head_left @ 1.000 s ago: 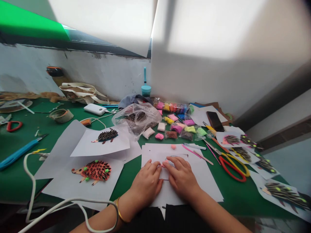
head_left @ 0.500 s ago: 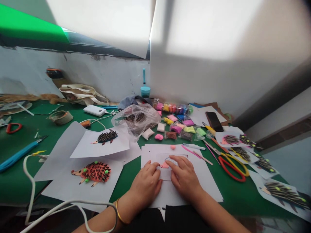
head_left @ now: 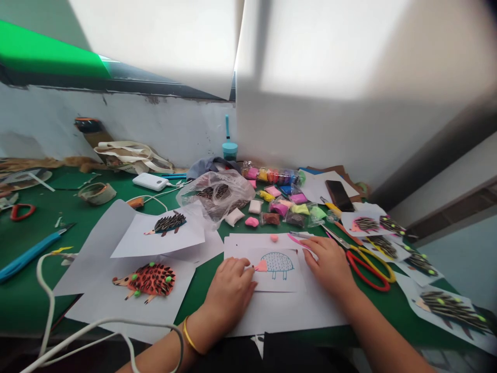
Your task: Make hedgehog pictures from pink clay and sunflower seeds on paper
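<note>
A hedgehog drawing [head_left: 277, 262] in blue outline lies on a small white card, its snout covered in pink clay. My left hand [head_left: 232, 285] rests at the card's left edge, fingers lying on the paper near the snout. To the right of the card, my right hand [head_left: 329, 263] is stretched out, with its fingertips over a pink clay tool [head_left: 295, 240]; whether they grip it I cannot tell. A small pink clay ball [head_left: 274, 238] sits above the card on the larger white sheets [head_left: 267, 316].
Clay packets [head_left: 271, 218] and a plastic bag [head_left: 213, 191] of dark seeds lie behind. Scissors [head_left: 368, 267], a phone [head_left: 339, 195] and finished hedgehog cards [head_left: 452, 311] are at right. At left are a red hedgehog picture [head_left: 149, 280], a white cable [head_left: 48, 300] and a blue knife [head_left: 33, 254].
My right hand has moved right, off the drawing, to the pink clay tool, uncovering the hedgehog's body. My left hand stays at the card's left edge.
</note>
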`<state>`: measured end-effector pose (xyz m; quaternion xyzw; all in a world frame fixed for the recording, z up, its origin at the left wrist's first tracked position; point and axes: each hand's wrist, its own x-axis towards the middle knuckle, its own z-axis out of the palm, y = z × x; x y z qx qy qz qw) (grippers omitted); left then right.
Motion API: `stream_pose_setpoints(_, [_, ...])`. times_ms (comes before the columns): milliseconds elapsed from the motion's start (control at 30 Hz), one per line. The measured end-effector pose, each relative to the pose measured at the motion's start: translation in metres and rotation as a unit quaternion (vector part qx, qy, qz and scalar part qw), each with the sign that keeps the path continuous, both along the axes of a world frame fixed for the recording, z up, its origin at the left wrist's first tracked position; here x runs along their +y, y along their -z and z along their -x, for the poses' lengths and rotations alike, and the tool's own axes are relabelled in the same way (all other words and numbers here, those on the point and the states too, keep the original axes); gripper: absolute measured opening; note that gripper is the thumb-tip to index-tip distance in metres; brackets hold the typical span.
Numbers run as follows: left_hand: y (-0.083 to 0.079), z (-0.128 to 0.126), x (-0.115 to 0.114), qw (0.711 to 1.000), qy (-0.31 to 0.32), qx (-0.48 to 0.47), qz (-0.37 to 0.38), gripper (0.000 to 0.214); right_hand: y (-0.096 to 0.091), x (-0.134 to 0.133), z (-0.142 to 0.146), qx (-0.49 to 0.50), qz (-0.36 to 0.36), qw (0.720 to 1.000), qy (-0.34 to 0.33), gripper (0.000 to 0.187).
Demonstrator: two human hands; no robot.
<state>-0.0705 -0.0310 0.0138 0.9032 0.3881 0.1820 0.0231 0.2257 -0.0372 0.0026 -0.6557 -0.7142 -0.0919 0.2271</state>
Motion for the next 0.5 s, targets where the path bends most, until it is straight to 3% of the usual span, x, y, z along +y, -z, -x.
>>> stream_pose_setpoints(200, [-0.016, 0.0, 0.043, 0.986, -0.133, 0.099, -0.011, 0.007, -0.018, 0.029, -0.001, 0.033, -0.024, 0.999, -0.007, 0.025])
stream_pose_setpoints(333, [-0.008, -0.004, 0.067, 0.979, -0.173, 0.105, -0.007, 0.004, -0.015, 0.039, 0.012, 0.063, -0.037, 0.997, -0.034, 0.024])
stream_pose_setpoints(500, [0.004, -0.008, 0.075, 0.979, -0.177, 0.098, 0.007, 0.006, 0.001, 0.041, 0.006, 0.113, -0.067, 0.991, -0.038, 0.023])
